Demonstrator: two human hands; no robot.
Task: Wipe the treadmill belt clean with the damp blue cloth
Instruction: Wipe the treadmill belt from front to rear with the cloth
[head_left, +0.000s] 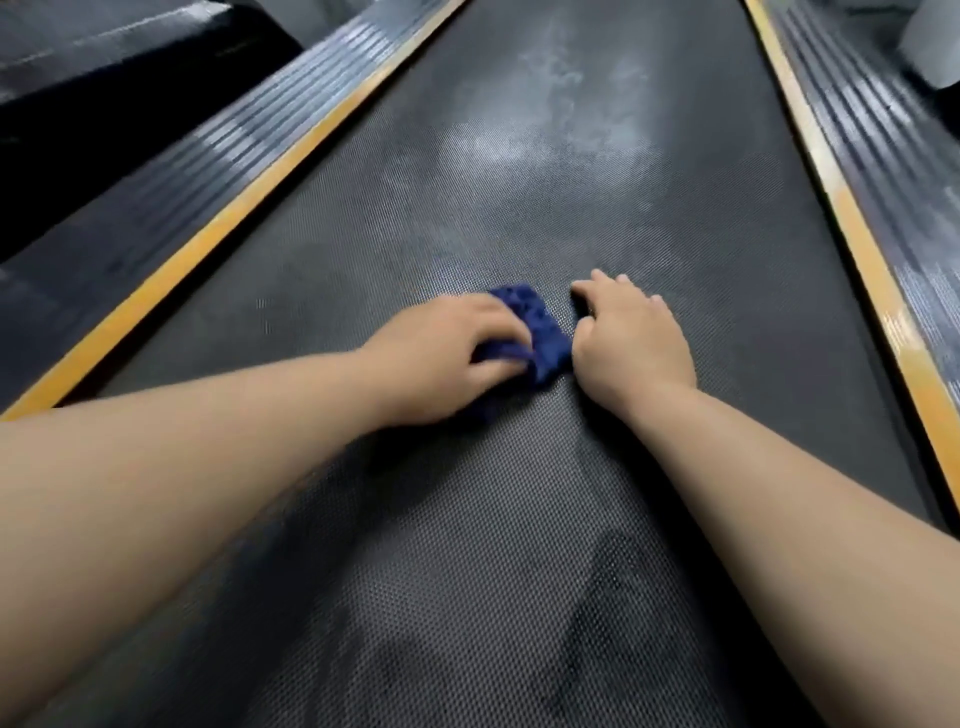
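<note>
I judge the job as well short of done. Up ahead the belt (519, 519) carries pale, cloudy smears (550, 130) across its middle, and that stretch looks unwiped. Nearer me the weave reads darker, with a few deeper patches low in view that may be damp from the cloth, though I cannot be sure of that. So I take the near part as covered and the far part, with the strips along both rails (208, 171), as work left to do. The cloth (540, 322) lies bunched on the belt about midway across, between my two hands. My left hand (441, 358) sits on its left half with the fingers curled down over it, gripping it against the belt; the part under that palm is hidden, and the hand is a little blurred. The cloth's right half pokes out free toward the far side. My right hand (628, 338) rests on the belt just beside the cloth's right edge, fingers loosely spread and holding nothing; whether it actually touches the cloth I cannot tell.
</note>
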